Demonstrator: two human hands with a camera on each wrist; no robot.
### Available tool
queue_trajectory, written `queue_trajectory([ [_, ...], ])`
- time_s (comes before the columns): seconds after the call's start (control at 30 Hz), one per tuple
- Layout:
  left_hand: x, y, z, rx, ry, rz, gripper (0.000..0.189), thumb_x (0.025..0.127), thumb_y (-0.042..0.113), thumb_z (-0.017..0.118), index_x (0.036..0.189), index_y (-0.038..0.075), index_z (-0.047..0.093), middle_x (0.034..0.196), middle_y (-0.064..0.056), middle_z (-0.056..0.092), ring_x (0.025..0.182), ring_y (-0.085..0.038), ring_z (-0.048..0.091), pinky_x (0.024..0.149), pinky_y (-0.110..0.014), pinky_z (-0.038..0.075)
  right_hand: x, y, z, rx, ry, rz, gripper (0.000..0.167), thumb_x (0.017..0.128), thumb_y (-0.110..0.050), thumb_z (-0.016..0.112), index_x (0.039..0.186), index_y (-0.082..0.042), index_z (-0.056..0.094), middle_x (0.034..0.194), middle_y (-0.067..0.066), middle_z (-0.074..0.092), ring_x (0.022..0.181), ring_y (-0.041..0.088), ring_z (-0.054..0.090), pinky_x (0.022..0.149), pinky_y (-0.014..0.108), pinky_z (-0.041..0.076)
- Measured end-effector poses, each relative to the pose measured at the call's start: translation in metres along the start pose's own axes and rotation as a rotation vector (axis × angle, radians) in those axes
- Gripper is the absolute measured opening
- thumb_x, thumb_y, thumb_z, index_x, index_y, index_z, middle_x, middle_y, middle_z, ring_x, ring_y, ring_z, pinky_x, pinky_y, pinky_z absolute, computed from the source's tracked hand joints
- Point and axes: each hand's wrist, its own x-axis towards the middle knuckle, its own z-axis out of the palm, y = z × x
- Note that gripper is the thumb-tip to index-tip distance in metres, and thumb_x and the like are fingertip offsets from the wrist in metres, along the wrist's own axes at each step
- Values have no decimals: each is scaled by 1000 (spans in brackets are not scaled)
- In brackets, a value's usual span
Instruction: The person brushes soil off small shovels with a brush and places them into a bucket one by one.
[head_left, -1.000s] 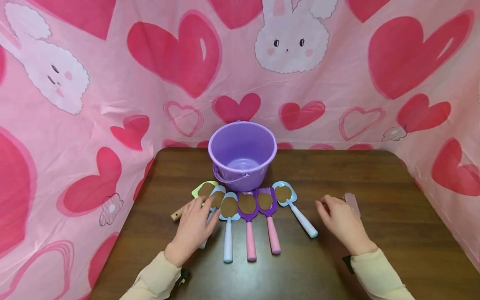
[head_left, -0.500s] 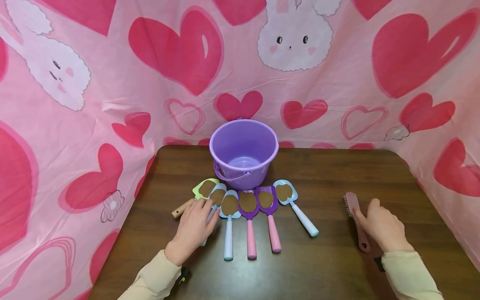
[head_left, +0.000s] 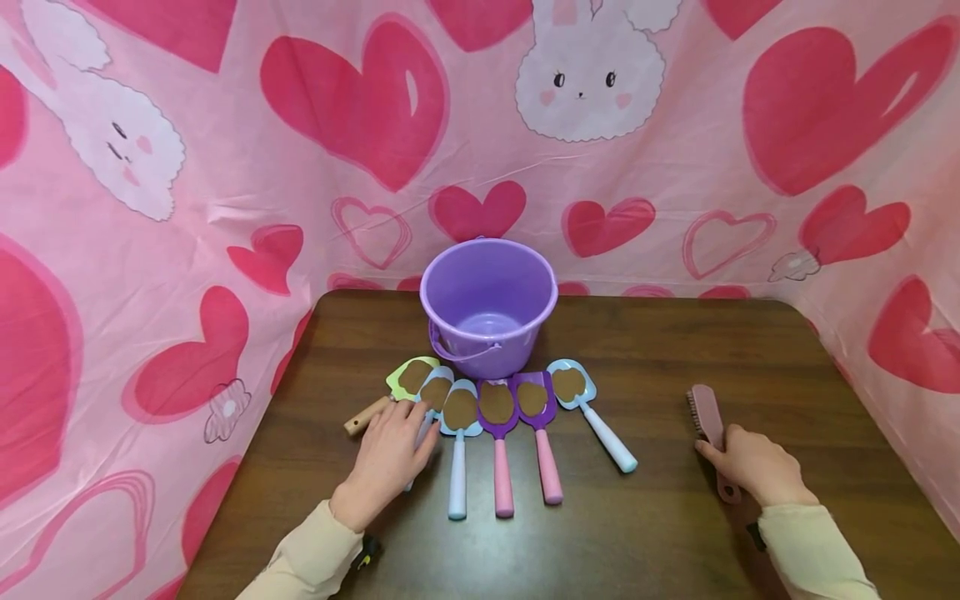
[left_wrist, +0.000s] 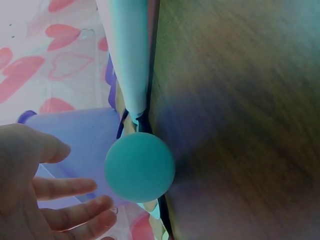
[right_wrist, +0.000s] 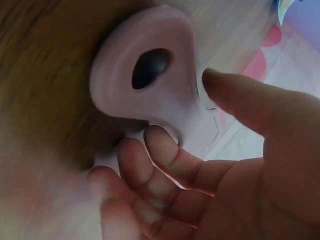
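Note:
My left hand [head_left: 386, 450] lies with relaxed fingers over the handle of a light blue shovel, whose blade [head_left: 435, 390] shows beyond the fingertips. In the left wrist view, thumb and fingers are spread apart beside the round teal end of a handle [left_wrist: 140, 167]. On the right, my right hand [head_left: 757, 465] grips a pink brush [head_left: 707, 408] around its handle, thumb on one side and curled fingers on the other. Its bristles face left. The right wrist view shows the handle's holed end [right_wrist: 150, 65] between thumb and fingers, close over the table.
Several small shovels with brown patches on their blades fan out mid-table: a green one [head_left: 411, 377], purple ones with pink handles [head_left: 502, 483], and a blue one at right [head_left: 607, 437]. Behind them stands a purple bucket [head_left: 487, 354]. A pink heart-print cloth [head_left: 637, 175] hangs around the table [head_left: 630, 533].
My right hand has moved right, from left of the brush onto its handle, and its fingers have closed around it. The left hand stays over the blue shovel.

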Motion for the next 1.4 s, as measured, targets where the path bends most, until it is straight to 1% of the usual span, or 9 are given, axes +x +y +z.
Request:
queue_trajectory([
  [0.17,0,0,-1,-23,-11,-22,32,95,23,75,119,3,69,103,-14,68,91,-33,62,70,-45,49,0,1,2,10,24,-27,44,105,-45,56,91,-4,56,75,9,56,68,27,55,59,44,42],
  [0.3,0,-1,-1,-37,3,-32,36,93,21,78,123,1,68,104,-15,66,89,-33,61,71,-46,50,2,3,3,20,40,-44,38,105,-38,57,89,-4,55,73,8,54,66,25,53,57,41,40],
  [0.43,0,-2,-1,-38,2,-25,37,93,21,78,123,1,68,107,-17,65,90,-34,59,73,-47,51,5,6,5,36,70,-72,35,105,-33,55,87,-3,54,72,6,57,65,23,55,58,42,42],
  [0.57,-1,-2,0,-39,-8,-24,36,94,21,76,123,1,68,111,-18,64,93,-35,58,76,-49,53,9,8,7,220,76,-113,28,107,-21,54,91,1,51,73,5,62,63,20,61,59,38,51],
  [0.7,-1,-2,-1,-40,-23,-35,36,94,22,76,123,1,68,111,-18,64,95,-34,57,76,-49,53,10,6,7,423,67,-124,26,111,-17,46,97,5,49,70,5,56,57,18,59,55,33,56],
  [0.87,-2,-2,-2,-24,-38,-45,36,94,24,77,121,1,68,109,-17,64,94,-32,56,73,-46,53,6,-2,3,558,96,-123,37,115,-20,32,106,11,51,68,4,49,52,17,52,51,35,53],
  [1.03,-3,0,-2,-20,-44,-46,33,94,23,77,118,2,69,106,-16,63,93,-33,56,70,-45,52,-1,-11,1,722,83,-136,39,115,-22,31,107,11,50,71,3,48,51,14,46,47,33,49],
  [1.23,-4,3,1,-18,-59,-46,26,94,22,76,110,4,67,92,-11,58,80,-29,57,62,-42,50,-12,-27,-5,854,35,-175,35,115,-24,32,105,5,48,70,2,47,52,12,47,46,32,49],
  [1.4,-3,8,3,-26,-73,-45,25,94,23,75,110,5,67,93,-11,59,81,-29,60,59,-43,50,-22,-43,-6,853,25,-202,33,115,-23,30,99,0,46,65,3,46,49,14,48,48,38,55],
])
